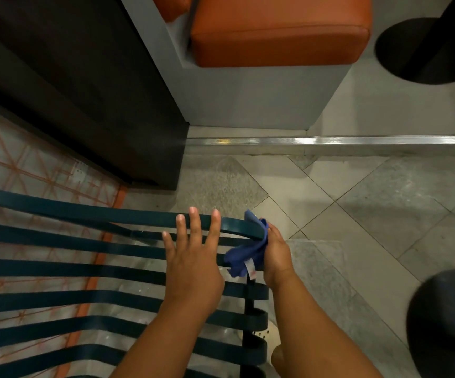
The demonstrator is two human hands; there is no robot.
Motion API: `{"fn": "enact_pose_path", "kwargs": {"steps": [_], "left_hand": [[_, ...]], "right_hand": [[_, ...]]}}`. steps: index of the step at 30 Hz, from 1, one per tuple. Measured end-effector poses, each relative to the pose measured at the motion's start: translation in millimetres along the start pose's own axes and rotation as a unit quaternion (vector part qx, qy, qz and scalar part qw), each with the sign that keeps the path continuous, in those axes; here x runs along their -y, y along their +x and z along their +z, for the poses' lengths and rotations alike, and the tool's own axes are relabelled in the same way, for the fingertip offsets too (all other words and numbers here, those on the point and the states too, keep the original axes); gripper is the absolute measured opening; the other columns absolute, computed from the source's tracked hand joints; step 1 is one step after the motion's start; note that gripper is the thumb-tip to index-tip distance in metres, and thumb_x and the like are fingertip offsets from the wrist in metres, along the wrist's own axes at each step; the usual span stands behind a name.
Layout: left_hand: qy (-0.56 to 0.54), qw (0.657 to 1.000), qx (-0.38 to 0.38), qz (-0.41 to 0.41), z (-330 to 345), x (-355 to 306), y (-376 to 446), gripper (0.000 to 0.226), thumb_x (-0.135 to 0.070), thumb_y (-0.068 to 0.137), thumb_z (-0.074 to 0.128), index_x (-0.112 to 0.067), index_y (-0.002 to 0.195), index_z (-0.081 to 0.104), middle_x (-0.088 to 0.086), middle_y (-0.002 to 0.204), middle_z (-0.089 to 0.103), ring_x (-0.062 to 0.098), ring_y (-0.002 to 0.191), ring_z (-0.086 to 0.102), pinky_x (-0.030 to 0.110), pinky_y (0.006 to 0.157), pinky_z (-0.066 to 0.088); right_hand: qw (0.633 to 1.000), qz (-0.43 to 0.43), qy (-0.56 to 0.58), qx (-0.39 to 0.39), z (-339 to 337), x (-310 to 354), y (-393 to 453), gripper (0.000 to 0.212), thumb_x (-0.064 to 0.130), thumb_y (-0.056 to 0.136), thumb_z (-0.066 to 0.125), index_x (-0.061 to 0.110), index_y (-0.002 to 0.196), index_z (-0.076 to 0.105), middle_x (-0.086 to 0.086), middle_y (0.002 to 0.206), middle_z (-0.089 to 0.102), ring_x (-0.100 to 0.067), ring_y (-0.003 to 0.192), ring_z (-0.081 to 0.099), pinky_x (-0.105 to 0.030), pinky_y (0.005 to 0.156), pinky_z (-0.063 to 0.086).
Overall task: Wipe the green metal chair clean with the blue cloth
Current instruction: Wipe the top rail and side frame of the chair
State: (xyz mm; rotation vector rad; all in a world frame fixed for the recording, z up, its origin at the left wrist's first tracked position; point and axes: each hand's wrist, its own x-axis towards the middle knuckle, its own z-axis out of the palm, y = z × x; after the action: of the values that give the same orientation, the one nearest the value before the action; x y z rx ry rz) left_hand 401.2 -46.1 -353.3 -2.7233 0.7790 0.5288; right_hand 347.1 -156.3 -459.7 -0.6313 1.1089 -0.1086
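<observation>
The green slatted metal chair (84, 271) filled the lower left of the frame. The left hand (192, 257) lay flat, fingers spread, across its top slats. At the chair's right edge, the right hand (276, 257) gripped the crumpled blue cloth (244, 255) against the frame.

The green metal chair (57, 271) is running off the left and bottom edges, so its legs and full shape are staying out of sight. The right hand (276, 255) is covering part of the blue cloth (245, 255), and the cloth is hiding that hand's fingertips and the slat end beneath. The small tag (250, 268) on the cloth is too tiny to read. The orange seat (275, 31) is being cut by the top edge and looking blurred.
</observation>
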Motion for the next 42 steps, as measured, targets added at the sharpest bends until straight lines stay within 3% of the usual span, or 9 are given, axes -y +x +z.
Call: {"fn": "enact_pose_path", "kwargs": {"steps": [4,9,14,19,24,27,31,35,42], "left_hand": [[-0.006,1.000,-0.011,0.010,1.7,-0.7,-0.8,0.106,-0.011,0.088,0.052,-0.031,0.132,-0.043,0.013,0.149,-0.038,0.033,0.138,-0.030,0.051,0.116,-0.007],[-0.012,0.999,-0.026,0.015,5.0,1.0,-2.0,0.104,-0.013,0.089,0.049,-0.031,0.131,-0.044,0.013,0.147,-0.040,0.034,0.138,-0.031,0.048,0.116,-0.011],[-0.020,0.998,-0.050,0.016,11.9,0.3,0.1,0.107,-0.012,0.090,0.049,-0.031,0.125,-0.051,0.013,0.144,-0.044,0.033,0.135,-0.035,0.047,0.115,-0.014],[-0.053,0.991,-0.118,0.028,29.8,1.4,4.5,0.104,-0.007,0.089,0.047,-0.032,0.132,-0.044,0.011,0.149,-0.037,0.032,0.138,-0.032,0.044,0.114,-0.015],[-0.088,0.972,-0.211,0.047,46.7,2.6,8.1,0.074,-0.028,0.094,0.041,-0.028,0.149,-0.009,0.016,0.158,-0.001,0.037,0.144,-0.001,0.049,0.116,0.008],[-0.087,0.975,-0.197,0.051,48.9,3.8,8.4,0.081,-0.024,0.093,0.045,-0.030,0.147,-0.016,0.015,0.158,-0.008,0.036,0.144,-0.009,0.049,0.117,0.003],[-0.080,0.980,-0.179,0.045,45.8,4.4,6.1,0.099,-0.010,0.087,0.051,-0.032,0.142,-0.028,0.013,0.155,-0.022,0.035,0.142,-0.020,0.048,0.118,-0.004],[-0.087,0.981,-0.166,0.043,40.6,2.6,3.2,0.101,-0.007,0.087,0.047,-0.033,0.137,-0.037,0.011,0.152,-0.032,0.033,0.139,-0.029,0.048,0.117,-0.008],[-0.096,0.979,-0.170,0.057,47.0,3.9,5.6,0.104,-0.007,0.082,0.052,-0.032,0.141,-0.031,0.013,0.152,-0.030,0.035,0.140,-0.027,0.047,0.116,-0.009]], "right_hand": [[0.991,0.081,-0.069,-0.084,6.0,2.1,16.2,0.042,0.051,0.094,0.041,0.014,0.104,0.060,-0.012,0.088,0.065,-0.025,0.077,0.062,-0.036,0.070,0.053],[0.983,-0.143,-0.096,-0.058,13.8,-24.6,-10.4,0.039,0.058,0.083,0.032,0.055,0.116,0.052,-0.005,0.115,0.065,-0.027,0.103,0.063,-0.050,0.088,0.052],[0.995,-0.093,-0.014,0.027,-4.2,-10.6,9.7,0.028,0.030,0.100,0.037,0.025,0.101,0.065,-0.011,0.084,0.066,-0.024,0.072,0.060,-0.033,0.055,0.047],[0.992,0.006,-0.112,0.051,-17.3,0.0,41.8,0.026,0.031,0.093,0.050,0.009,0.095,0.064,-0.018,0.083,0.064,-0.027,0.073,0.060,-0.033,0.061,0.050],[0.964,0.069,-0.253,0.052,-16.4,5.6,50.7,0.031,0.020,0.096,0.041,-0.002,0.092,0.062,-0.022,0.072,0.066,-0.034,0.066,0.061,-0.039,0.061,0.051],[0.964,0.049,-0.250,0.071,-20.4,7.1,44.8,0.029,0.012,0.094,0.038,-0.002,0.093,0.063,-0.020,0.075,0.063,-0.030,0.061,0.058,-0.035,0.056,0.048],[0.985,-0.033,-0.145,0.083,-27.6,9.7,35.4,0.028,0.017,0.096,0.042,0.008,0.089,0.068,-0.009,0.080,0.068,-0.023,0.083,0.062,-0.037,0.084,0.050],[0.987,-0.074,0.007,0.144,-36.5,-7.1,30.3,0.027,0.021,0.099,0.039,0.013,0.100,0.065,-0.005,0.090,0.069,-0.017,0.083,0.065,-0.031,0.073,0.055],[0.979,0.020,-0.179,0.098,-30.5,-11.6,72.1,0.037,0.025,0.098,0.036,0.005,0.092,0.067,-0.024,0.086,0.067,-0.029,0.071,0.062,-0.028,0.053,0.048]]}}
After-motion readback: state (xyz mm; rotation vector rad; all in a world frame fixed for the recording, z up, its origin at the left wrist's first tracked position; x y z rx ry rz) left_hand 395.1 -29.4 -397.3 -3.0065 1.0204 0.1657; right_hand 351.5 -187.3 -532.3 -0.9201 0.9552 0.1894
